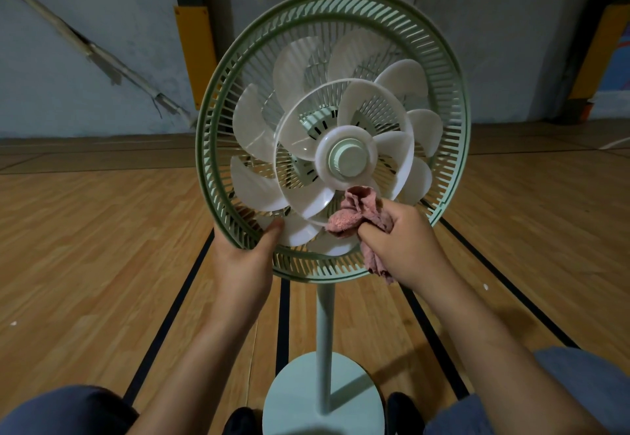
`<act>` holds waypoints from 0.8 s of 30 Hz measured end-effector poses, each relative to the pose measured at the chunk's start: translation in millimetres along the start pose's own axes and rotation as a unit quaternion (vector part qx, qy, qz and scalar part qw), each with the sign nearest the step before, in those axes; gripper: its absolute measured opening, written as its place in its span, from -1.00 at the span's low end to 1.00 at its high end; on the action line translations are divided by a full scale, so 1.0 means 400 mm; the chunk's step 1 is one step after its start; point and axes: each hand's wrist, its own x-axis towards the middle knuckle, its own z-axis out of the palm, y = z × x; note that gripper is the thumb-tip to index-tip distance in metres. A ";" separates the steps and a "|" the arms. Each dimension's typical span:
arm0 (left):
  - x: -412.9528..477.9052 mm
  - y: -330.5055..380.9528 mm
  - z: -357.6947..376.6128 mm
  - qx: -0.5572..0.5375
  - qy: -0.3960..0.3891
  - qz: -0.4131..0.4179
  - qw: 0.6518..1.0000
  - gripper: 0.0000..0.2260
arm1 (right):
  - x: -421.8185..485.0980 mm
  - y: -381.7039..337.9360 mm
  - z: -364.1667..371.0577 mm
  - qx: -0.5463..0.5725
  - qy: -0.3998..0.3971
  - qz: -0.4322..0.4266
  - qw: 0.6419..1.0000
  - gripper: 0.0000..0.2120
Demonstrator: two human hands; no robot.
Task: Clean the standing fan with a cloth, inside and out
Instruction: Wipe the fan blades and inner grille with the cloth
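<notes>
A pale green standing fan stands in front of me with its front cover off. Its rear guard (218, 104) rings several translucent white blades (254, 122) around a green hub cap (348, 158). My left hand (247, 260) grips the guard's lower left rim, thumb inside against a low blade. My right hand (405, 247) holds a crumpled pink cloth (354, 213) bunched against the lower blades just under the hub. The pole (324, 339) drops to a round base (300, 397).
Wooden floor (85, 247) with black lines runs under the fan. A grey wall (85, 42) with yellow pads (194, 52) stands behind. My knees and dark shoes flank the base at the bottom edge.
</notes>
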 end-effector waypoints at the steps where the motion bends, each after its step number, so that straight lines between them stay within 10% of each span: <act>1: 0.001 -0.001 -0.001 -0.001 -0.003 -0.002 1.000 -0.62 | -0.001 0.000 -0.003 -0.004 0.003 -0.009 1.000 -0.77; 14: -0.005 -0.044 -0.029 0.019 -0.101 -0.007 0.995 -0.51 | -0.033 0.040 -0.034 0.230 -0.066 0.046 0.970 -0.74; 24: -0.122 -0.093 0.006 0.098 -0.303 -0.167 0.933 -0.55 | -0.103 0.066 -0.055 0.164 -0.055 0.055 0.983 -0.46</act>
